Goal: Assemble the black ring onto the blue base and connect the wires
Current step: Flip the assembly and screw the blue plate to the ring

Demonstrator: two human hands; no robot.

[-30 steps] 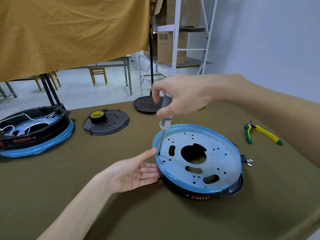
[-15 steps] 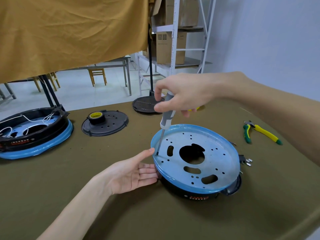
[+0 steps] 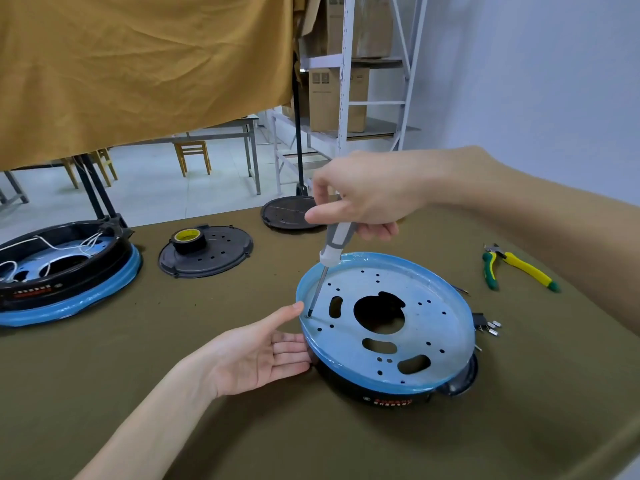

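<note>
Around: pliers (image 3: 519, 268) lie right of the blue base (image 3: 429, 327); a tape roll (image 3: 188, 237) sits on a black disc (image 3: 207, 254) behind; a second unit (image 3: 62, 271) with white wires stands at left.
Base: round perforated metal plate, blue rim, lying over the black ring (image 3: 363, 393) on an olive cloth (image 3: 311, 445).
Right hand (image 3: 367, 199): fingers curled round a grey screwdriver (image 3: 334, 244), tip at the plate's left edge.
Left hand (image 3: 256, 355): flat, fingers straight against the rim.
Hidden: ring mostly covered; label unreadable.

Red and white markings are noted on the black ring (image 3: 391, 398) and cardboard boxes (image 3: 337, 98); none can be read.
</note>
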